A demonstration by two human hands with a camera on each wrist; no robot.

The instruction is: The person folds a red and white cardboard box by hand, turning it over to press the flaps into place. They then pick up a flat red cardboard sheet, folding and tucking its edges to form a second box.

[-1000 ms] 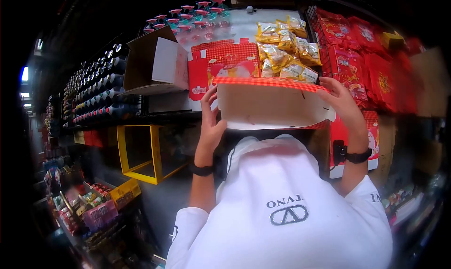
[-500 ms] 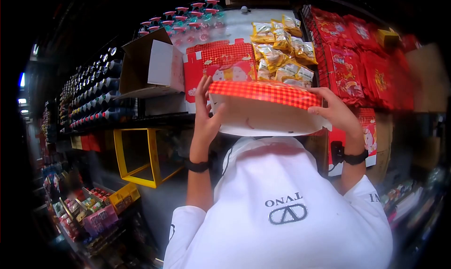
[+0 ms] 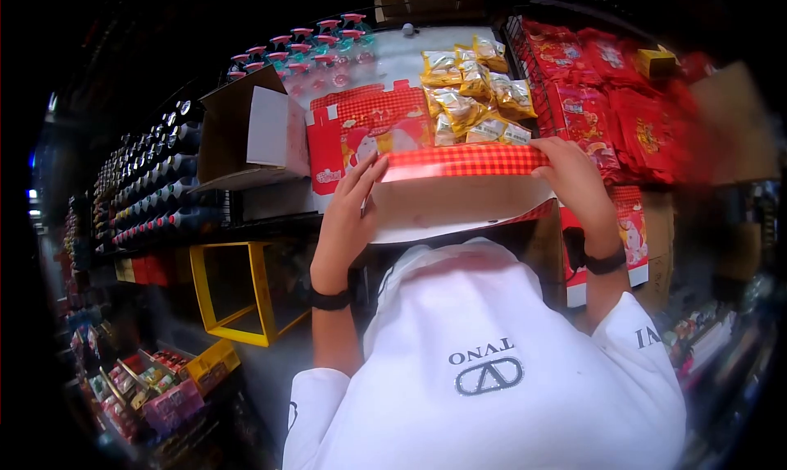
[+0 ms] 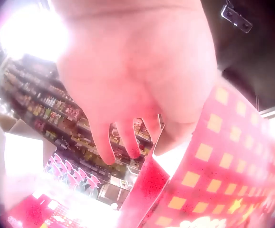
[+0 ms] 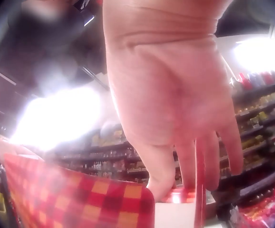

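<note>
A red-checked cardboard box [image 3: 459,162] with a white inside is held up in front of the person's chest, its opening toward the body. At its left end is the left hand [image 3: 348,220], fingers mostly straight and reaching to the checked flap. The left wrist view shows that hand [image 4: 142,71] with spread fingers and its thumb behind the checked panel [image 4: 223,156]. My right hand [image 3: 578,183] grips the box's upper right corner, thumb against the checked edge. In the right wrist view, the right hand's [image 5: 175,95] fingers reach down around an upright side flap [image 5: 200,185].
Beyond the box lie a flat printed red carton [image 3: 369,125] and yellow-gold snack packets [image 3: 475,93]. An open brown box [image 3: 238,134] and spray bottles [image 3: 303,52] stand left. Red packages [image 3: 615,101] fill the right. A yellow frame [image 3: 266,294] stands lower left.
The left hand has shifted from beside the box's left end to over its checked edge. The right hand stays at the right corner, and the view has drifted slightly.
</note>
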